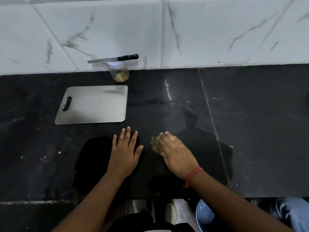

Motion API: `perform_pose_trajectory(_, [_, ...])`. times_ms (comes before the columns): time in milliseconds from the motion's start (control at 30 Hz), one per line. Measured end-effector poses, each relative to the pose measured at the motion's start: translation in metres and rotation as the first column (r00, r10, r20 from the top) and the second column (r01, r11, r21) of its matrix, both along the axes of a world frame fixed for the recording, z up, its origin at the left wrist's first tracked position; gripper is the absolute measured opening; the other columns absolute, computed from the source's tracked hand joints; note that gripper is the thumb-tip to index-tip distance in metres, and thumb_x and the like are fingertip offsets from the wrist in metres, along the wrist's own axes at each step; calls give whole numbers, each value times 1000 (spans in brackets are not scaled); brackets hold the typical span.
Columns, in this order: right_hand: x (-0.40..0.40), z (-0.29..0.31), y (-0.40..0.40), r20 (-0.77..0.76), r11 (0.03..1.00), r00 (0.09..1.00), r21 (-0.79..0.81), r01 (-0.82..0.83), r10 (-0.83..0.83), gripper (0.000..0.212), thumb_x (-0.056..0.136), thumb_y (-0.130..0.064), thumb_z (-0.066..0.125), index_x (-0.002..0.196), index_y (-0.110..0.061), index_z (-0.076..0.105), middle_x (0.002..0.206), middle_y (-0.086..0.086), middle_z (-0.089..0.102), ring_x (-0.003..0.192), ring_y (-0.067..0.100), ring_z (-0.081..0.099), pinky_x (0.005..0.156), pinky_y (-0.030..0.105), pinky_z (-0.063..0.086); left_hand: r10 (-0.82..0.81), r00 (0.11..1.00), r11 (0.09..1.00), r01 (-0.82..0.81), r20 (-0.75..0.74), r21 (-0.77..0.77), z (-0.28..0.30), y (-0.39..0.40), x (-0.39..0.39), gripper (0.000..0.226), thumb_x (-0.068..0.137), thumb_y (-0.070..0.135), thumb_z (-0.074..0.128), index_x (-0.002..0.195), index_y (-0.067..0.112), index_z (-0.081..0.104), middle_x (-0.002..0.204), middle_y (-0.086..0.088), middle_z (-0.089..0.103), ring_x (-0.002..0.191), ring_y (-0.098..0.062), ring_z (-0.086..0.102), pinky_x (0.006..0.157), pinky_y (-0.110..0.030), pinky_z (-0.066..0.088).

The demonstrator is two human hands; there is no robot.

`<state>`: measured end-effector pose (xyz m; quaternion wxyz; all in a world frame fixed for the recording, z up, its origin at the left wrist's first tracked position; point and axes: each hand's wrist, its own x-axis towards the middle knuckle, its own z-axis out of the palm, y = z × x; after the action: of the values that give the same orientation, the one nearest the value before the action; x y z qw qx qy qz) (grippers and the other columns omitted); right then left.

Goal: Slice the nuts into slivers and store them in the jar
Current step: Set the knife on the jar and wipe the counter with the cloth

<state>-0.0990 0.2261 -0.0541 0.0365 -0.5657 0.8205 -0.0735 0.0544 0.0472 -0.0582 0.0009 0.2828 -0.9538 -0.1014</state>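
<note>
A clear jar [119,74] with a white lid holds pale nut pieces and stands at the back of the black counter against the wall. A black-handled knife [113,59] lies across its lid, blade pointing left. In front of the jar lies a bare steel cutting board [93,104]. My left hand [125,151] rests flat on the counter with its fingers spread. My right hand [175,153], motion-blurred and wearing a red wrist thread, lies with straight fingers against a greenish-brown wad [155,144] on the counter; what the wad is cannot be made out.
The black counter [250,123] is speckled with pale crumbs, and its front edge runs along the bottom. White marble-look tiles [184,30] form the wall behind. Below the edge are a blue bowl [204,215] and white shoes [170,213].
</note>
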Motion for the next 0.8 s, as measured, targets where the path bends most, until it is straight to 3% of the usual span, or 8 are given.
perform_pose_trajectory(67, [4, 3, -23, 43, 966, 965, -3, 259, -259, 60, 95, -28, 41, 151, -12, 30, 157, 8, 29, 148, 26, 16, 118, 45, 25, 47, 999, 999, -47, -25, 3, -1, -14, 10, 73, 101, 60, 5, 160, 21, 23, 168, -7, 9, 156, -22, 1, 125, -50, 2])
perform_pose_trajectory(133, [33, 0, -49, 63, 999, 997, -18, 50, -49, 61, 93, -28, 43, 150, -11, 31, 155, 11, 32, 146, 31, 22, 116, 48, 27, 93, 994, 996, -93, -57, 17, -2, -29, 21, 73, 101, 59, 7, 160, 20, 25, 168, -7, 11, 156, -21, 2, 125, -51, 3])
perform_pose_trajectory(200, [63, -8, -72, 36, 950, 949, 12, -312, 312, 58, 95, -32, 44, 149, -11, 35, 154, 10, 36, 145, 30, 28, 116, 47, 28, 151, 983, 988, -148, -101, 35, -1, -47, 31, 74, 101, 60, 7, 159, 19, 26, 168, -8, 14, 156, -20, 3, 125, -51, 3])
perform_pose_trajectory(233, [65, -8, -86, 18, 933, 933, 8, -359, 359, 57, 96, -34, 42, 148, -12, 36, 154, 9, 36, 145, 28, 28, 117, 45, 28, 184, 975, 983, -180, -126, 45, 0, -57, 34, 73, 102, 60, 8, 159, 18, 26, 167, -8, 15, 156, -20, 4, 125, -51, 3])
perform_pose_trajectory(367, [58, 2, -137, 105, 999, 994, 21, -30, 28, 58, 99, -28, 30, 154, -12, 22, 161, 8, 20, 150, 26, 9, 121, 44, 15, 288, 936, 958, -278, -204, 75, 7, -85, 44, 71, 102, 55, 13, 158, 15, 30, 167, -9, 18, 156, -21, 7, 126, -50, 1])
perform_pose_trajectory(500, [100, -4, -165, 64, 912, 911, 21, -410, 408, 56, 99, -31, 34, 151, -11, 29, 158, 9, 28, 148, 28, 19, 120, 43, 18, 361, 903, 932, -351, -232, 84, 9, -113, 61, 72, 102, 55, 12, 158, 14, 31, 166, -10, 20, 156, -22, 8, 126, -50, 3])
perform_pose_trajectory(633, [106, -3, -194, 93, 998, 994, 12, -56, 54, 59, 96, -27, 29, 153, -10, 24, 160, 10, 22, 150, 27, 10, 121, 43, 12, 395, 880, 919, -374, -264, 127, 8, -130, 61, 73, 101, 56, 11, 157, 13, 31, 166, -10, 20, 156, -21, 8, 125, -47, -1])
perform_pose_trajectory(800, [123, 0, -214, 51, 943, 945, 56, -327, 324, 59, 99, -27, 29, 155, -12, 17, 162, 8, 13, 150, 25, 1, 122, 42, 5, 413, 856, 910, -380, -311, 165, 10, -147, 63, 74, 101, 55, 11, 157, 11, 31, 167, -12, 19, 156, -22, 9, 125, -44, -2])
